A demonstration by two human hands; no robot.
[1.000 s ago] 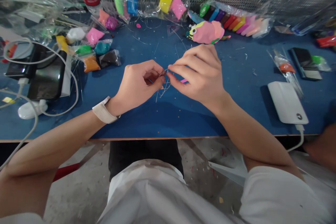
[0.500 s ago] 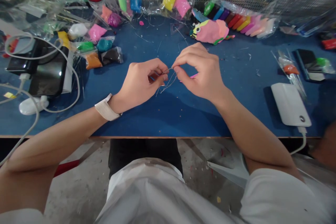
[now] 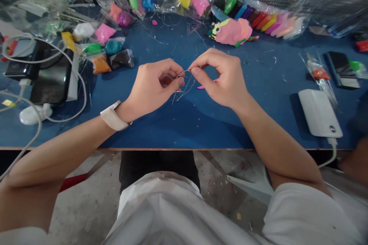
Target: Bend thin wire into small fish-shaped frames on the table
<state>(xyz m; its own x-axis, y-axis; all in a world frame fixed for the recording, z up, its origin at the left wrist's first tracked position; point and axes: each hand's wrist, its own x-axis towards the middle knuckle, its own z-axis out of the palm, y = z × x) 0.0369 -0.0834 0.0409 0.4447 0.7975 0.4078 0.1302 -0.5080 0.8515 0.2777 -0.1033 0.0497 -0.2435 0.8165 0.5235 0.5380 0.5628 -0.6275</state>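
Between my two hands is a thin bent wire (image 3: 188,86), looped, with loose ends hanging below the fingers. My left hand (image 3: 156,84), with a pale band (image 3: 115,117) at its wrist, pinches the wire's left side between thumb and fingers. From the right, my right hand (image 3: 222,76) grips the top of the loop with thumb and forefinger. A flat magenta piece (image 3: 201,87) lies under my right hand, mostly hidden by it. Farther back on the blue table (image 3: 155,130) rests a pink clay figure (image 3: 231,31) with a yellow face and an eye.
Small bags of coloured clay, one of them orange (image 3: 101,63), lie at the back left. A row of clay sticks (image 3: 264,23) sits at the back right. A white power bank (image 3: 320,113) is on the right; a black device (image 3: 51,78) and white cable (image 3: 82,80) are on the left.
Both hands keep their pinch on the wire. My left hand has shifted slightly left and turned a little, and more of the hanging wire and the magenta piece shows.
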